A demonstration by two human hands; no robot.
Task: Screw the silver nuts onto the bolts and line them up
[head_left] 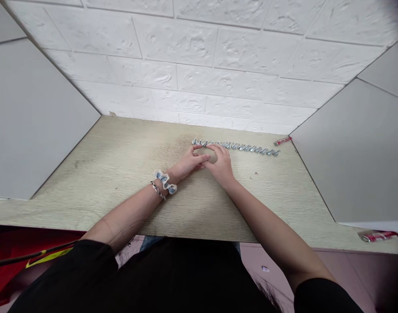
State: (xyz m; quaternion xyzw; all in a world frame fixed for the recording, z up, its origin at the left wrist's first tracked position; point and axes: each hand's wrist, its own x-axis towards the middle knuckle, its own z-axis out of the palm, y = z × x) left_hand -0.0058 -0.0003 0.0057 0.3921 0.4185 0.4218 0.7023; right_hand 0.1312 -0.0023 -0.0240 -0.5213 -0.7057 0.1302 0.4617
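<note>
A long row of small metal bolts (251,148), seemingly with washers or nuts on them, runs along the back of the wooden tabletop. My left hand (190,161) is just in front of the row's left end, its index finger close to the bolts and its thumb apart from it. Beside it, my right hand (221,164) arches its fingers up to the row and partly covers several pieces. The thumbs meet or nearly meet, with bare wood showing between the curved fingers. Nothing held shows in either hand; whether the fingertips touch the bolts is unclear.
A white brick-patterned wall (199,87) closes off the back. Grey panels stand at the left (39,117) and right (355,152). One red battery-like cylinder (283,141) lies past the row's right end, another (379,236) near the front right edge.
</note>
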